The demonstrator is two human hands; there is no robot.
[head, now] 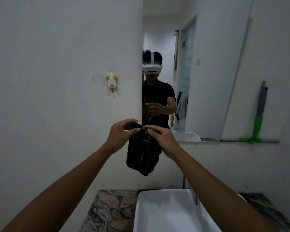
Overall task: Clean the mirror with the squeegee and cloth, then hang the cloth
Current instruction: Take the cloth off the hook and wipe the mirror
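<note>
A dark cloth (142, 156) hangs folded in front of me, above the basin. My left hand (119, 134) and my right hand (162, 137) both pinch its top edge, close together. Behind them the mirror (208, 72) covers the wall and reflects a person holding the cloth. A squeegee (258, 121) with a grey handle and green head stands upright on the ledge at the right, leaning on the wall. A small animal-shaped hook (112, 82) is stuck to the wall, up and to the left of my hands.
A white basin (167, 213) sits below my arms, with its tap (193, 195) partly hidden by my right forearm. A marbled countertop (110, 211) lies left of the basin. A narrow ledge (208, 140) runs under the mirror.
</note>
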